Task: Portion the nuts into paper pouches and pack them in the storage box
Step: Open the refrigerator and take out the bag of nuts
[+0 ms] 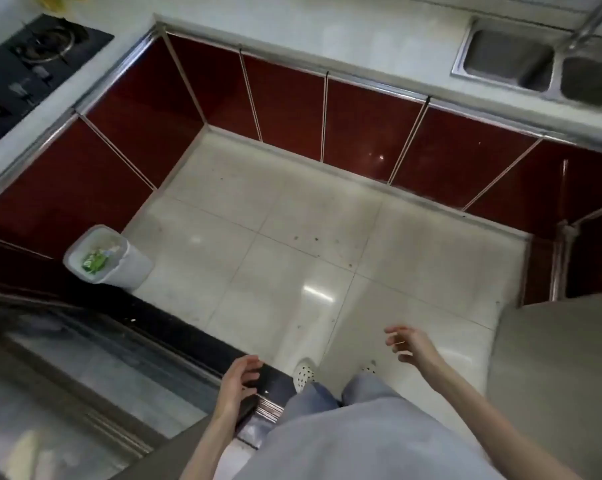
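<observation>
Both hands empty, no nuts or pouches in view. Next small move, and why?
Probably step toward the counter to look for the supplies: left hand and right hand hang open over the floor, holding nothing, and no nuts, pouches or box are visible.

Stove (33, 60) far left on counter, sink (510, 60) far right; bin (107, 252) on floor (327, 237) below stove

Bright, motion-blurred, edges bowed; glare on the floor (318, 292).
</observation>
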Motion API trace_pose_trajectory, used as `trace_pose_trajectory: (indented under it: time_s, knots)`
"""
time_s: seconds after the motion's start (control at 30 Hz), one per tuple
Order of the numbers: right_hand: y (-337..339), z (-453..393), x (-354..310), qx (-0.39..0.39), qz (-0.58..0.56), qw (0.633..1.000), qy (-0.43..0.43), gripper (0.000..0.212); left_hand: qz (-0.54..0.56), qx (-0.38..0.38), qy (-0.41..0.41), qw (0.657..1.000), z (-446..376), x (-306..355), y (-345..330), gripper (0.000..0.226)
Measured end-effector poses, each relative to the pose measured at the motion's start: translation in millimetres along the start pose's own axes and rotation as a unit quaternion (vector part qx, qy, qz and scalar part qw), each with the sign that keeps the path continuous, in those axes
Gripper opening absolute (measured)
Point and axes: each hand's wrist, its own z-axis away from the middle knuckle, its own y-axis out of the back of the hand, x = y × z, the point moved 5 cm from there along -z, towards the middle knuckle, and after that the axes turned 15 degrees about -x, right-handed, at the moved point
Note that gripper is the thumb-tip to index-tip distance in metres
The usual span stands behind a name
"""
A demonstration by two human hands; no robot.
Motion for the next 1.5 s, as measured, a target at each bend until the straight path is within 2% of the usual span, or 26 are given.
trace_pose_trajectory:
  time_s: [0.17,0.3,0.47,0.63,0.9,1.2,1.33,1.5]
  knots:
    - [12.7,-2.8,27.6,0.054,0.004,0.997,-0.063,0.028,-0.075,-0.019,0.031,0.997,-15.9,17.5,6.2,0.028]
    - [23.9,-2.5,55.8,0.088,-0.023,0.99,-0.106,0.027,-0.134,-0.044,0.023,0.99,-41.2,51.8,5.3,0.027]
    - [32.6,-8.5,82.5,0.105,-0.057,0.981,-0.152,0.026,-0.186,-0.072,0.031,0.979,-88.8,96.2,5.7,0.026]
    - [36.5,-38.4,79.1,0.118,-0.114,0.969,-0.184,0.023,-0.239,-0.083,0.028,0.967,-146.2,156.1,0.9,0.027]
    - [43.6,-104.3,0.6,0.101,-0.164,0.964,-0.185,0.02,-0.322,-0.099,0.029,0.941,-219.7,259.4,-22.5,0.026]
    - [99.1,-135.3,-130.2,0.137,-0.18,0.972,-0.058,0.024,-0.368,-0.12,0.059,0.92,-278.7,316.7,-42.3,0.031]
    - [119.9,-140.2,-152.0,0.174,-0.223,0.958,-0.046,0.028,-0.403,-0.151,0.069,0.9,-321.7,347.0,-72.3,0.031]
    - [121.7,-153.2,-155.5,0.208,-0.303,0.927,-0.08,0.03,-0.451,-0.19,0.083,0.868,-389.7,400.8,-136.3,0.03]
